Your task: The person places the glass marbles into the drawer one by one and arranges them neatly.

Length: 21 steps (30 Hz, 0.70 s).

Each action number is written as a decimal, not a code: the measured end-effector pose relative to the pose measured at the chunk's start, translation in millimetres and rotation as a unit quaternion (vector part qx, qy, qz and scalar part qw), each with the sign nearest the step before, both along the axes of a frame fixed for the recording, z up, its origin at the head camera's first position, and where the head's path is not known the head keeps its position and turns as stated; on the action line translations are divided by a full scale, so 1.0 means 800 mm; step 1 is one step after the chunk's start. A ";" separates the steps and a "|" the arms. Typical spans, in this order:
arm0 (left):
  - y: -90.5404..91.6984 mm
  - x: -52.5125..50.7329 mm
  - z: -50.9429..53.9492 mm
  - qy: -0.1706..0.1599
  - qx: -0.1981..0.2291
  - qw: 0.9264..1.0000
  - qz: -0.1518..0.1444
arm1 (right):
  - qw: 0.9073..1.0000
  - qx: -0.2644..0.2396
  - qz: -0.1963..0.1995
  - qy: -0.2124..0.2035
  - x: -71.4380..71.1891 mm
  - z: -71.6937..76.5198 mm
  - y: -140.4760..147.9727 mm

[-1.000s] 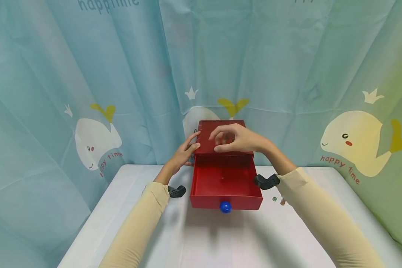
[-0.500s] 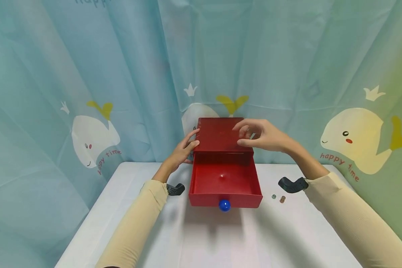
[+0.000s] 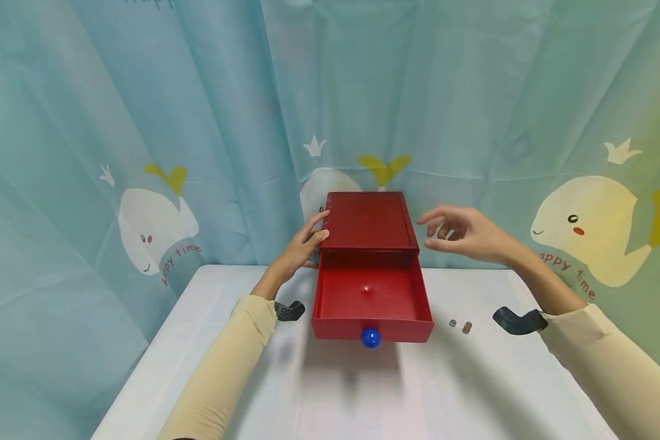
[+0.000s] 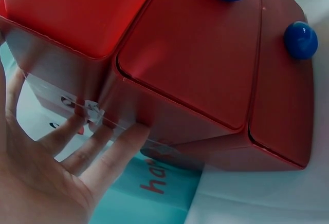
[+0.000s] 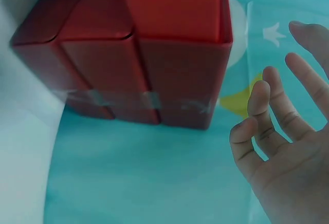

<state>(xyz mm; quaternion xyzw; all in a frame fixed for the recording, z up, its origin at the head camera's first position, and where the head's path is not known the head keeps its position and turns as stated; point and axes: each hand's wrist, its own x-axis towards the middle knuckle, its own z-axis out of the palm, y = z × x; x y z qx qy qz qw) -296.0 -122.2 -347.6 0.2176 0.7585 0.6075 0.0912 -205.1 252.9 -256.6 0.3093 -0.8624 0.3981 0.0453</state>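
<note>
A red drawer unit point(image 3: 365, 220), three drawers tall, stands at the back of the table. Its top drawer point(image 3: 371, 293) is pulled out toward me, with a blue round knob point(image 3: 371, 338) on the front and a shiny raised spot on its floor. My left hand point(image 3: 297, 250) touches the unit's left side and top edge; in the left wrist view its fairly straight fingers point(image 4: 118, 152) lie against the side wall. To the right of the unit, my right hand point(image 3: 473, 235) hangs in the air, fingers loosely bent, holding nothing and apart from the red wall point(image 5: 180, 80).
Small greenish point(image 3: 453, 323) and brown point(image 3: 467, 328) round pieces lie on the white table point(image 3: 253, 379), right of the drawer. Behind the unit hangs a blue-green curtain point(image 3: 225, 122) printed with whales. Each wrist wears a black camera mount point(image 3: 519, 321).
My right hand has moved from above the unit's top out to its right side, uncovering the top. The left hand stays at the left side, and the drawer remains pulled out.
</note>
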 end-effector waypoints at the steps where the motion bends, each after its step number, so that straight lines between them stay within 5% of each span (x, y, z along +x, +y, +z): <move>1: 0.000 0.000 0.000 0.000 -0.001 1.000 0.000 | 1.000 0.002 0.000 0.000 0.001 -0.003 0.005; 21: 0.000 0.001 0.002 0.002 0.000 1.000 -0.002 | 0.998 0.030 -0.062 -0.002 0.032 -0.069 0.089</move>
